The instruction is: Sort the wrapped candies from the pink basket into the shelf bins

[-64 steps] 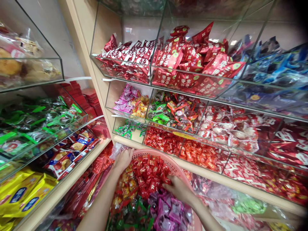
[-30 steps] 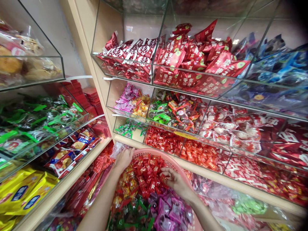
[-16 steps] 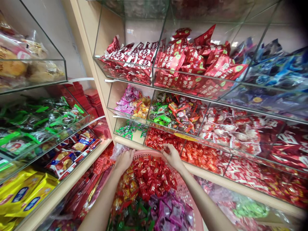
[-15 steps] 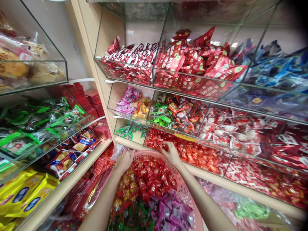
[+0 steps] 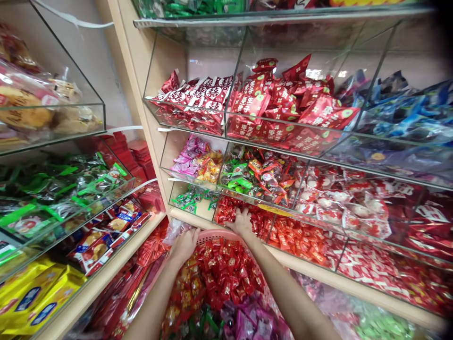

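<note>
Candies in small, shiny red wrappers (image 5: 230, 269) fill the far part of a round, pink, perforated plastic basket (image 5: 215, 233), which sits between the person's forearms, its far rim by the pale wooden shelf edge (image 5: 300, 265). In the same basket, sweets in clear amber-and-orange wrappers (image 5: 189, 293) lie along the left, dark sweets in green-tipped wrappers (image 5: 203, 326) at the near side, and glossy purple packets (image 5: 251, 318) at the near right.

The left hand (image 5: 184, 244) grips the basket by its far left rim, fingers bent over the edge; a crumpled clear plastic bag (image 5: 175, 230) lies just beside it. The right hand (image 5: 241, 222) reaches beyond the rim into a clear-sided bin of small red-wrapped candies (image 5: 262, 224), fingers parted and thumb held apart from them, the fingertips at the candies.

Right of that bin, behind a clear divider, are orange-red wrapped candies (image 5: 299, 238); to its left, a few green-and-clear packets (image 5: 187, 199) lie in another compartment. On the tier above, pink-purple packets (image 5: 191, 153) sit beside yellow-orange ones (image 5: 209, 169).
</note>
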